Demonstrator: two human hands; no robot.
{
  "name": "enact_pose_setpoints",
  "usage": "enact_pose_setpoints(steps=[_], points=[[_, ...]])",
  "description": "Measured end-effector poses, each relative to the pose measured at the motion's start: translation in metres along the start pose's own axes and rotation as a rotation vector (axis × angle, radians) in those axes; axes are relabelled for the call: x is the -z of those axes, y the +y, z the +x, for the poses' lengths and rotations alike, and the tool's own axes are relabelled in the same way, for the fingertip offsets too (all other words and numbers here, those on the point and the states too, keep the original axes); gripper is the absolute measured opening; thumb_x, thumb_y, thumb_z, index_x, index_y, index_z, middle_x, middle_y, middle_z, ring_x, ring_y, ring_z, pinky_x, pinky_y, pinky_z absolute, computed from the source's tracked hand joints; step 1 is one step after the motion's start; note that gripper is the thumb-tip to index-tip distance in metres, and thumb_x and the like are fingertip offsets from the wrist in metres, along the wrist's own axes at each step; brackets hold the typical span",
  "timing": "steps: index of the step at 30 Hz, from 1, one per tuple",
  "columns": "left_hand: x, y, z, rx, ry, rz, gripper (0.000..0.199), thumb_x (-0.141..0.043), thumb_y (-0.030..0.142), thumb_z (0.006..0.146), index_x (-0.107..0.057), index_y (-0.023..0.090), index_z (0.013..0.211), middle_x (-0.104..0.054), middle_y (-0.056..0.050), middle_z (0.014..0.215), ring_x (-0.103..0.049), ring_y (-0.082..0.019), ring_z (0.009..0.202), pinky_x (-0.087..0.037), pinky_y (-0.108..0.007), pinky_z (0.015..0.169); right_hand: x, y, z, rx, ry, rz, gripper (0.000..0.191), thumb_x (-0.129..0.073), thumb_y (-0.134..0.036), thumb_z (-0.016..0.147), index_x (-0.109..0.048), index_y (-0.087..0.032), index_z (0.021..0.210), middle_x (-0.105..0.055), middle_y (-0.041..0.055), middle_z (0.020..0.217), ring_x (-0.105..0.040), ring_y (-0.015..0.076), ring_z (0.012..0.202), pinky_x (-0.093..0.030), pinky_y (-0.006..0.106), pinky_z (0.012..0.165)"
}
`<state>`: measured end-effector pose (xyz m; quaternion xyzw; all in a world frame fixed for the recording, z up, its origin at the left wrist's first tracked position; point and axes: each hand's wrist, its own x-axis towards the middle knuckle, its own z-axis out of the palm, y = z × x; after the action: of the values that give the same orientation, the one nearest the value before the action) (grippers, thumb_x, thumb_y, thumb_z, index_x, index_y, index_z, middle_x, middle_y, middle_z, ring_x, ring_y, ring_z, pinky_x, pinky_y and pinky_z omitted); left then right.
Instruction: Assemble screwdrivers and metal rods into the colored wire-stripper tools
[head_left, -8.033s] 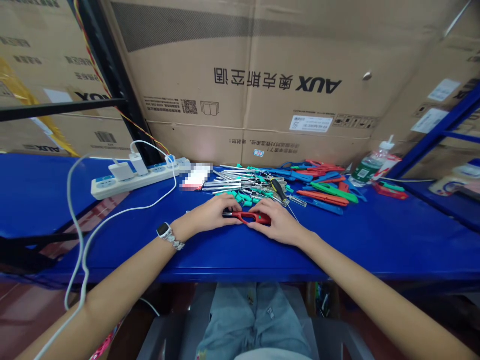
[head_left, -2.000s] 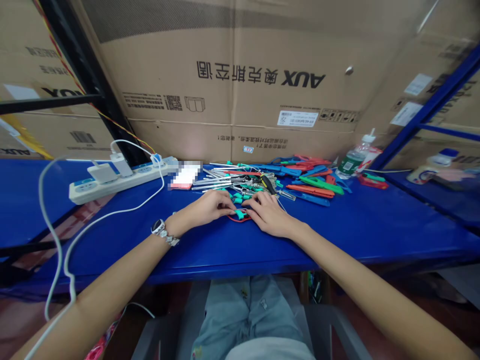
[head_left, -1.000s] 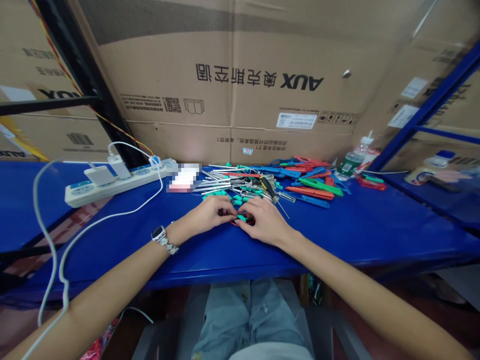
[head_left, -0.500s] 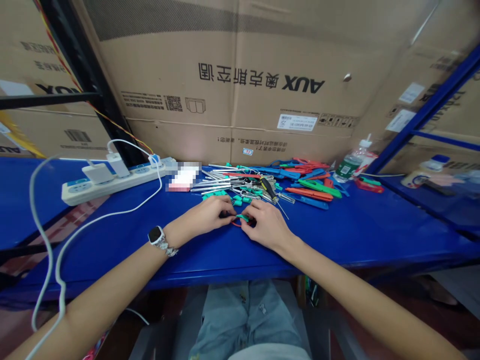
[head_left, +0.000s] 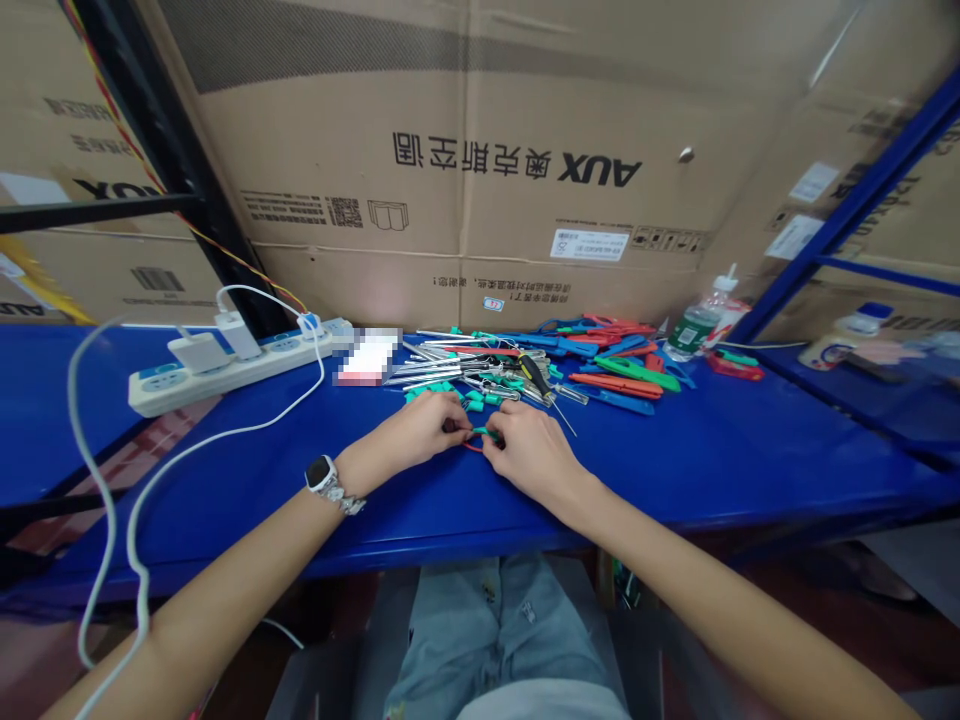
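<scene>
Just above the blue table (head_left: 697, 470), my two hands meet over a small green piece (head_left: 480, 431). My right hand (head_left: 521, 440) pinches its right end; most of the piece is hidden by the fingers. The fingertips of my left hand (head_left: 439, 425) are closed at its left end. A thin red strip or loop (head_left: 472, 447) shows just below, between the hands; what it belongs to is unclear. Behind the hands lies a pile of metal rods and green parts (head_left: 450, 370). A black-and-yellow screwdriver (head_left: 535, 375) rests on the pile's right side.
Red, blue and green plastic handles (head_left: 622, 375) lie to the right of the pile. A bottle with a green label (head_left: 694, 325) stands behind them. On the left is a white power strip (head_left: 225, 375) with plugged-in chargers and a white cable (head_left: 217, 435). Cardboard (head_left: 465, 200) walls the back.
The view has shifted slightly. Both hands stay together at the same spot, and the green piece between them shows a little less of its face.
</scene>
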<state>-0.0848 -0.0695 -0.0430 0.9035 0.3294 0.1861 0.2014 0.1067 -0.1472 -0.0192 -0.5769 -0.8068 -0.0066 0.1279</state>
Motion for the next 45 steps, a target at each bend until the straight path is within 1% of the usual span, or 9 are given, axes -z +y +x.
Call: enact_pose_setpoints(steps=[9, 15, 18, 22, 26, 29, 34, 40, 45], points=[[0.006, -0.001, 0.000, -0.128, -0.033, -0.037, 0.019, -0.061, 0.026, 0.095, -0.076, 0.018, 0.087, -0.066, -0.005, 0.086, -0.060, -0.015, 0.075, -0.049, -0.028, 0.070, -0.006, 0.002, -0.001, -0.008, 0.022, 0.059, 0.013, -0.059, -0.024, 0.092, -0.070, -0.018, 0.086, -0.071, 0.0094, 0.094, -0.067, 0.0224, 0.082, -0.049, 0.032, 0.068], [0.009, -0.004, 0.002, -0.165, -0.066, -0.011, 0.019, -0.058, 0.021, 0.096, -0.076, 0.018, 0.092, -0.067, -0.006, 0.090, -0.063, -0.016, 0.078, -0.050, -0.028, 0.074, -0.014, 0.011, -0.005, 0.034, 0.074, 0.105, 0.015, -0.056, -0.025, 0.096, -0.068, -0.019, 0.089, -0.070, 0.0089, 0.095, -0.066, 0.0212, 0.083, -0.047, 0.031, 0.071], [0.008, -0.001, 0.004, -0.159, -0.053, 0.066, 0.016, -0.061, 0.019, 0.095, -0.076, 0.018, 0.089, -0.067, -0.006, 0.089, -0.063, -0.016, 0.077, -0.049, -0.029, 0.074, -0.017, 0.013, -0.004, 0.032, 0.076, 0.118, 0.015, -0.059, -0.028, 0.096, -0.068, -0.019, 0.088, -0.070, 0.0081, 0.093, -0.065, 0.0214, 0.081, -0.046, 0.031, 0.070], [0.005, 0.010, 0.005, -0.129, -0.063, 0.254, 0.016, -0.060, 0.012, 0.091, -0.073, 0.017, 0.083, -0.063, -0.005, 0.082, -0.058, -0.015, 0.067, -0.045, -0.028, 0.066, -0.017, 0.013, 0.000, 0.020, 0.071, 0.126, 0.014, -0.058, -0.024, 0.094, -0.067, -0.019, 0.085, -0.070, 0.0075, 0.089, -0.064, 0.0210, 0.077, -0.046, 0.032, 0.070], [0.003, 0.019, 0.001, -0.093, -0.079, 0.369, 0.017, -0.056, 0.011, 0.092, -0.072, 0.015, 0.090, -0.063, -0.008, 0.089, -0.060, -0.017, 0.071, -0.045, -0.029, 0.066, -0.015, 0.012, 0.002, 0.014, 0.050, 0.146, 0.012, -0.057, -0.020, 0.093, -0.066, -0.019, 0.084, -0.069, 0.0077, 0.086, -0.064, 0.0207, 0.076, -0.045, 0.032, 0.070], [0.002, 0.021, -0.002, -0.083, -0.078, 0.382, 0.018, -0.055, 0.010, 0.093, -0.072, 0.014, 0.094, -0.063, -0.009, 0.093, -0.062, -0.019, 0.075, -0.046, -0.030, 0.068, -0.014, 0.013, 0.004, 0.002, 0.031, 0.176, 0.011, -0.057, -0.019, 0.092, -0.064, -0.018, 0.085, -0.069, 0.0080, 0.086, -0.064, 0.0211, 0.077, -0.045, 0.032, 0.070], [0.002, 0.023, -0.004, -0.084, -0.044, 0.380, 0.017, -0.055, 0.010, 0.092, -0.071, 0.015, 0.091, -0.062, -0.008, 0.091, -0.060, -0.018, 0.072, -0.047, -0.030, 0.066, -0.013, 0.014, 0.005, 0.009, 0.008, 0.183, 0.009, -0.055, -0.017, 0.092, -0.064, -0.018, 0.089, -0.070, 0.0094, 0.089, -0.064, 0.0225, 0.079, -0.046, 0.034, 0.071], [0.002, 0.024, -0.002, -0.072, -0.050, 0.371, 0.018, -0.054, 0.010, 0.092, -0.071, 0.014, 0.090, -0.063, -0.008, 0.090, -0.061, -0.017, 0.073, -0.047, -0.029, 0.067, -0.003, 0.004, 0.006, 0.007, -0.062, 0.047, 0.015, -0.053, -0.016, 0.093, -0.067, -0.015, 0.097, -0.071, 0.0145, 0.097, -0.067, 0.0273, 0.085, -0.048, 0.037, 0.072], [0.003, 0.026, -0.004, -0.079, -0.044, 0.381, 0.020, -0.053, 0.011, 0.094, -0.072, 0.015, 0.094, -0.064, -0.009, 0.096, -0.064, -0.018, 0.078, -0.050, -0.029, 0.071, 0.004, 0.002, 0.007, 0.004, -0.097, -0.022, 0.017, -0.056, -0.025, 0.096, -0.068, -0.016, 0.103, -0.072, 0.0145, 0.102, -0.069, 0.0291, 0.088, -0.049, 0.037, 0.072]])
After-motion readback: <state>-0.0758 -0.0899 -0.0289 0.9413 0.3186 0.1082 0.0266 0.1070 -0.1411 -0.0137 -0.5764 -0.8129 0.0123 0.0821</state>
